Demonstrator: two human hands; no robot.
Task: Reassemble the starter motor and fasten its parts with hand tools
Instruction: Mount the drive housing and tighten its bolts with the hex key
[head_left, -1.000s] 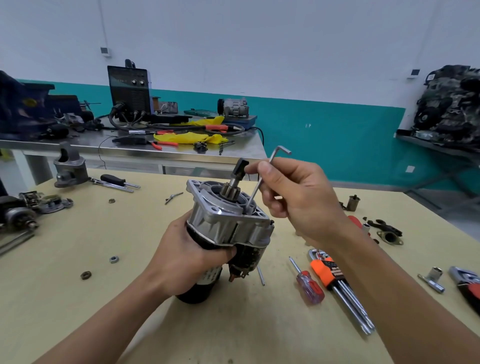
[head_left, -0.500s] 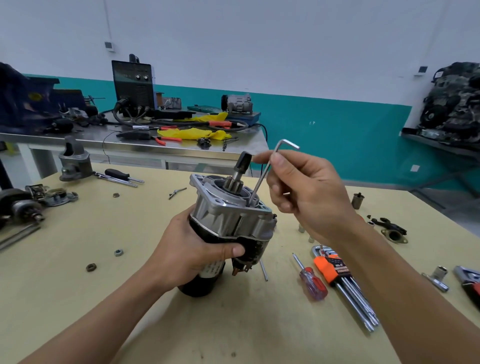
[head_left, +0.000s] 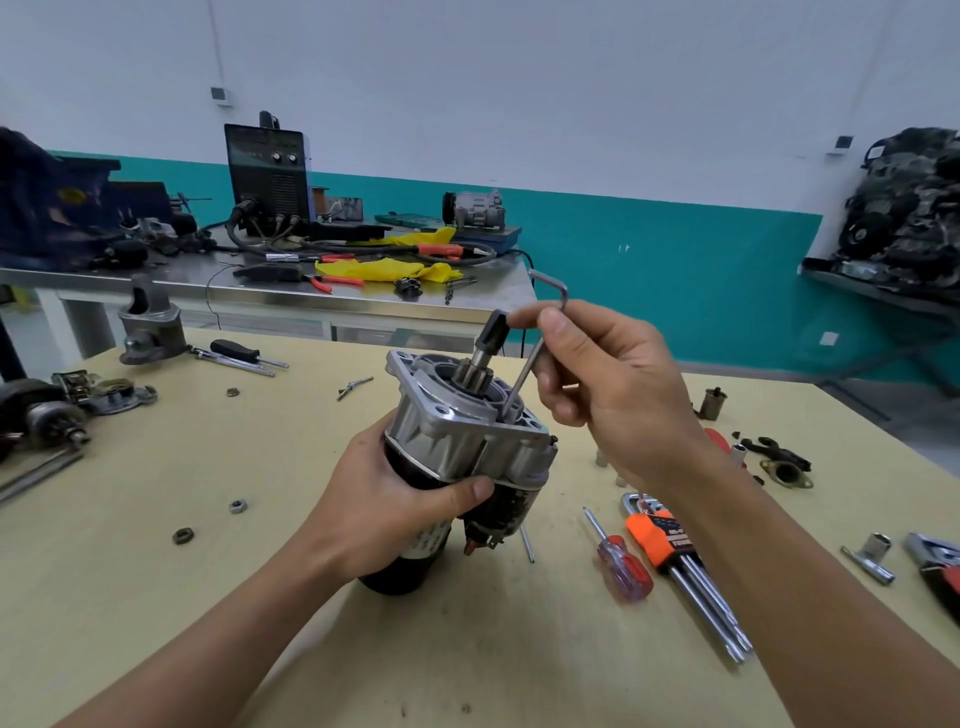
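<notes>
Two hands are engaged on the starter motor (head_left: 467, 441), stood upright on the wooden table (head_left: 156, 597). Its black body is gripped by the left hand (head_left: 395, 504); judged heavy, rigid and smooth, it is best held there. A hex key (head_left: 522, 379), seated in the aluminium flange, is pinched by the right hand (head_left: 618, 400). A screwdriver (head_left: 623, 569) and hex key set (head_left: 675, 551) are laid rightward, nuts (head_left: 237, 505) leftward. The key's swing is likely hindered by the pinion shaft (head_left: 485, 348).
</notes>
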